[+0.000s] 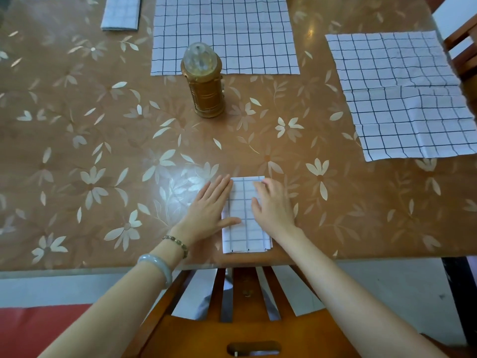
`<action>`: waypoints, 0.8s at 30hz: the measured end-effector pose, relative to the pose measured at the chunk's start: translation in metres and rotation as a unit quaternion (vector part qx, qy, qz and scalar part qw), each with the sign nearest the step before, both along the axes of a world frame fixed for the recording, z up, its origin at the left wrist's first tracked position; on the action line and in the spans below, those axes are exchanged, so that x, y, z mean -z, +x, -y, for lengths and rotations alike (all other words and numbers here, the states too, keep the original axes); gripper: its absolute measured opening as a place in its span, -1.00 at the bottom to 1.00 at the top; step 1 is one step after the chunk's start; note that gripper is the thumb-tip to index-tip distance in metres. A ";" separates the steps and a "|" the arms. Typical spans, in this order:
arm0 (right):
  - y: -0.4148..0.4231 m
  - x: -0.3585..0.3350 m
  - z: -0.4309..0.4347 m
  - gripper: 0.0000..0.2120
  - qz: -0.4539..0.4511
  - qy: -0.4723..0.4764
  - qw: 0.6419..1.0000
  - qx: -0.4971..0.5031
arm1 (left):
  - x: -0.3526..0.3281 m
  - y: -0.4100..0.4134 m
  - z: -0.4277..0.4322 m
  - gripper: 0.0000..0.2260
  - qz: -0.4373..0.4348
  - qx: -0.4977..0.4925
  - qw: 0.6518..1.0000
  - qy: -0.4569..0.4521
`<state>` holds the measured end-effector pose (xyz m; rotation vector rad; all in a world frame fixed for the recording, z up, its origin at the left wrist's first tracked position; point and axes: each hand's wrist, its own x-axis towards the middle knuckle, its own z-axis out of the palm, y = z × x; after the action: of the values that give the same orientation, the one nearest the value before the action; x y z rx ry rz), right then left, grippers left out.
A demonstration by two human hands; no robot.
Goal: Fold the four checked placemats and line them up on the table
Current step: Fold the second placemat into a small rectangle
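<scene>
A white checked placemat folded into a narrow rectangle (244,215) lies at the table's near edge. My left hand (210,209) rests flat on its left side, fingers straight, thumb lying across the cloth. On its right side my right hand (272,202) presses down with relaxed fingers. A second folded placemat (121,12) sits at the far left. Two placemats lie spread out flat: one at the far middle (232,27), one at the right (405,96).
A gold lantern with a clear dome (205,81) stands upright in the middle of the table, overlapping the far placemat's near edge. The table has a brown floral cover (90,151). A wooden chair back (245,319) is right below my arms; another chair (462,45) is at the far right.
</scene>
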<state>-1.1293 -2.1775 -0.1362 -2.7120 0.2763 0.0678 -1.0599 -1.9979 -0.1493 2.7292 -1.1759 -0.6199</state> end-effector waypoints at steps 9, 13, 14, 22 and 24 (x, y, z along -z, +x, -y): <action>0.001 0.037 0.013 -0.41 -0.114 -0.114 0.976 -0.149 | 0.021 0.005 -0.008 -0.10 0.013 0.037 0.997 0.059; -0.004 0.037 0.024 -0.32 -0.142 -0.130 0.971 -0.140 | 0.020 0.005 -0.018 -0.01 0.019 0.062 0.996 0.063; -0.004 0.036 0.024 -0.32 -0.144 -0.136 0.970 -0.137 | 0.019 0.002 -0.021 0.00 0.025 0.078 0.994 0.067; -0.004 0.036 0.021 -0.35 -0.138 -0.174 0.966 -0.135 | 0.023 -0.037 -0.043 0.00 0.035 0.113 0.989 0.084; -0.003 0.034 0.020 -0.33 -0.138 -0.174 0.966 -0.136 | 0.019 -0.039 -0.042 -0.03 0.029 0.092 0.994 0.054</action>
<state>-1.1320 -2.1975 -0.1707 -3.0712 -0.0119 0.5248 -1.0989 -1.9557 -0.1686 2.7647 -1.4629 -0.6468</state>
